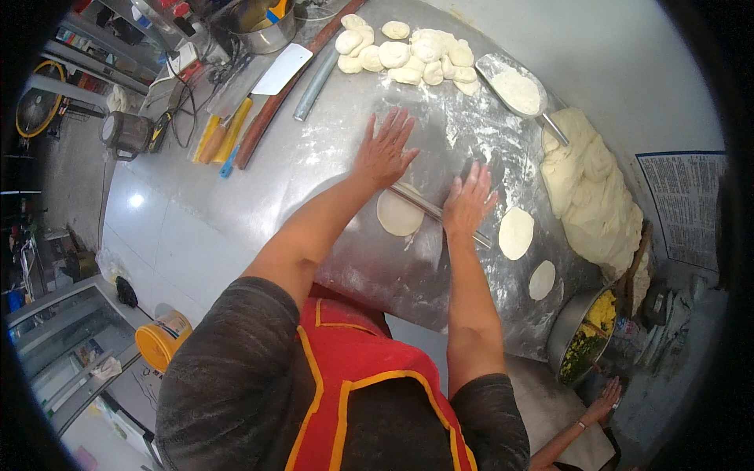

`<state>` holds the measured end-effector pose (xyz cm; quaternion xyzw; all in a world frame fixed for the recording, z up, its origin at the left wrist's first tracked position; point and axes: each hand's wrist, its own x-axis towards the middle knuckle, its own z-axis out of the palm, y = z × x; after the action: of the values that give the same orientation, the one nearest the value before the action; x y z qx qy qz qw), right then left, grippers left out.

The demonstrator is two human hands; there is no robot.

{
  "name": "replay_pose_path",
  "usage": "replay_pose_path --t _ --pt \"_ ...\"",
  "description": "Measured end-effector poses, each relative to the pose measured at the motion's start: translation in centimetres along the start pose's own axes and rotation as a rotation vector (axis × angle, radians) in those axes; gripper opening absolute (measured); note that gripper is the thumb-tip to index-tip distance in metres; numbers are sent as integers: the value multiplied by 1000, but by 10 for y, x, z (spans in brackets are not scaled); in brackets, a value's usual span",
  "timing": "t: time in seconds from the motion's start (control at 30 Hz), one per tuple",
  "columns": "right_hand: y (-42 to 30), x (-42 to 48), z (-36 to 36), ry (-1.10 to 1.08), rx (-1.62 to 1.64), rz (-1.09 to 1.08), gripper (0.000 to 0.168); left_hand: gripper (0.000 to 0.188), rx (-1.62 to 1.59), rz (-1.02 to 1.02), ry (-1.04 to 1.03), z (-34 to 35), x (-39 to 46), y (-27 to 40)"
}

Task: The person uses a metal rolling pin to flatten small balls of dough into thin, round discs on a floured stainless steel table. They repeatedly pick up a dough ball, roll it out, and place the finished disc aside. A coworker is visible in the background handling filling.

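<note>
A metal rolling rod (417, 201) lies across the upper edge of a flat dough round (398, 213). Over the rod's two end parts rest my left hand (386, 147) and my right hand (469, 200), palms down with fingers spread; neither is closed round it. To the right of my right hand lie two more flattened rounds, a larger one (516, 233) and a smaller one (542, 280). Small dough pieces (428, 48) are clustered on the floured metal worktop (347, 259) at the far side. A large dough mass (589, 194) lies at the right.
A metal scoop of flour (518, 88) leans on the large dough. Left are a long wooden rolling pin (265, 118), a grey rod (316, 85) and a white-bladed scraper (284, 69). Lower right, a metal bowl of yellow and green filling (559, 335) stands near another person's hand (604, 400).
</note>
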<state>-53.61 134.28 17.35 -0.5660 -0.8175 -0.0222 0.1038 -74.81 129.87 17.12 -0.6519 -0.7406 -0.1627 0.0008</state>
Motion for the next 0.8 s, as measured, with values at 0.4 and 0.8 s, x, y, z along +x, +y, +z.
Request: replay_pose_path --t 0.4,0.8 --pt "-25 -162 -31 -115 349 -134 44 52 -401 48 -32 -14 -137 8" --pt "5 -218 -51 -180 405 -275 30 30 -477 -228 142 -4 -128 -99"
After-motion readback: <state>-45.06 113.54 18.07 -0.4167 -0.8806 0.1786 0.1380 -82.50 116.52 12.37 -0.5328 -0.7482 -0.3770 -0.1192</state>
